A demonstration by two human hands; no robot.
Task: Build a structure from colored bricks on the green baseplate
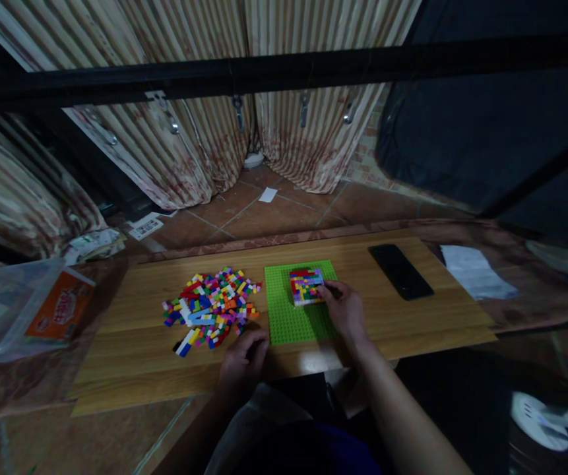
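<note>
A square, multicoloured toy brick build point(306, 287) with a pale lower edge sits on a green studded baseplate point(284, 325). My right hand point(347, 310) reaches over the baseplate's right side, its fingers closed against the right edge of the build. Whether a separate small brick is between those fingertips is hidden. At the table's front edge, my left hand point(244, 359) rests with curled fingers, just below a loose pile of toy bricks point(214, 305). What those fingers hold, if anything, cannot be made out. The pile lies left of the baseplate.
The wooden table point(130, 330) carries a black phone point(400, 271) on its right side. A clear plastic bin point(6, 310) with an orange package point(61, 307) stands off the left end. White paper point(476, 270) lies beyond the right end. Striped curtains point(204, 138) hang behind.
</note>
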